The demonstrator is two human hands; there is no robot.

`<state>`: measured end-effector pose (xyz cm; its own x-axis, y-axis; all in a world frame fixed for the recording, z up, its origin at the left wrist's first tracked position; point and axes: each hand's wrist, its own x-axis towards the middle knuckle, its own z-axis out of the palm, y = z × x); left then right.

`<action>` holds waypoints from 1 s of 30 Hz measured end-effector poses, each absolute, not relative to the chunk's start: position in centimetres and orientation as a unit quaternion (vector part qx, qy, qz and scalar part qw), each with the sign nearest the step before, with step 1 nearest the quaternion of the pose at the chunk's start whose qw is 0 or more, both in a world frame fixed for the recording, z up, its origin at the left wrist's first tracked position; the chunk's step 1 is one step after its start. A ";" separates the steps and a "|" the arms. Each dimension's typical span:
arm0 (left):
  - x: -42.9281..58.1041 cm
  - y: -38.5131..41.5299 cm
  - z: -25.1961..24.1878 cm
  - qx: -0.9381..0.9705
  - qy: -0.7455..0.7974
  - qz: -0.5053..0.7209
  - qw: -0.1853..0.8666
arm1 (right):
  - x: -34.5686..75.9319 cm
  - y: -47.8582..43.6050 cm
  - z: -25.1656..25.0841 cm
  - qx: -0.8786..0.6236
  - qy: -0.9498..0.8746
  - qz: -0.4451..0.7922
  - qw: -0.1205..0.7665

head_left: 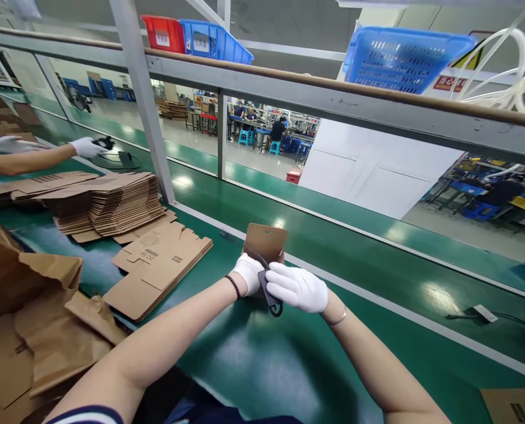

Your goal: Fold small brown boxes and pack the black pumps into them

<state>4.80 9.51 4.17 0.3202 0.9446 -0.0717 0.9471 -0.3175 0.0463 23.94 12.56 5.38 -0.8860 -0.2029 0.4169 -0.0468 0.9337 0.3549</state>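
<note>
Both my hands wear white gloves and meet over the green belt (289, 353). My left hand (248, 272) grips the lower edge of a small brown cardboard box (266, 241) that stands upright with a hang tab on top. My right hand (296, 287) is closed on a black cable piece (273, 301) that curves out from the box and hangs below my fingers. A dark bead bracelet sits on my left wrist.
Flat brown cartons lie left of my hands (156, 265), with a taller stack behind (112, 200) and torn brown paper at the near left (28, 318). A co-worker's gloved hand (87, 146) holds a black item at far left. A white adapter with cable (485, 312) lies on the belt at right.
</note>
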 end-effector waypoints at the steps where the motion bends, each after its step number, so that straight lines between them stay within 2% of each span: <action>1: 4.8 9.5 4.2 0.811 0.583 -0.012 0.039 | 23.6 13.3 4.4 0.031 -0.964 -0.134 0.228; 5: 4.6 9.6 4.1 0.802 0.595 -0.033 0.039 | 22.3 14.0 3.3 -0.248 -0.948 -0.012 0.201; 7: 4.5 9.7 4.0 0.798 0.600 -0.049 0.040 | 21.1 13.5 4.8 -0.380 -0.915 0.009 0.135; 9: 4.4 9.8 4.0 0.795 0.602 -0.058 0.039 | 19.5 13.2 6.9 -0.445 -0.894 0.012 0.049; 14: 4.3 9.6 4.3 0.799 0.598 -0.052 0.027 | 14.4 14.1 9.5 -0.454 -0.888 0.024 -0.068; 20: 3.2 7.7 4.7 0.806 0.592 -0.011 0.010 | 11.0 15.1 7.6 -0.406 -0.895 0.035 -0.179; 25: 1.1 7.6 6.5 0.818 0.574 0.027 -0.034 | 11.0 15.0 6.8 -0.394 -0.899 0.030 -0.186; 30: -1.0 10.4 7.1 0.872 0.487 0.012 -0.053 | 11.5 14.9 6.9 -0.392 -0.905 0.032 -0.162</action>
<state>-1.05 10.45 7.15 0.5253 0.8479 0.0722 0.8504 -0.5200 -0.0806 11.46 14.86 6.90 -0.6399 0.6996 -0.3180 0.7201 0.6903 0.0698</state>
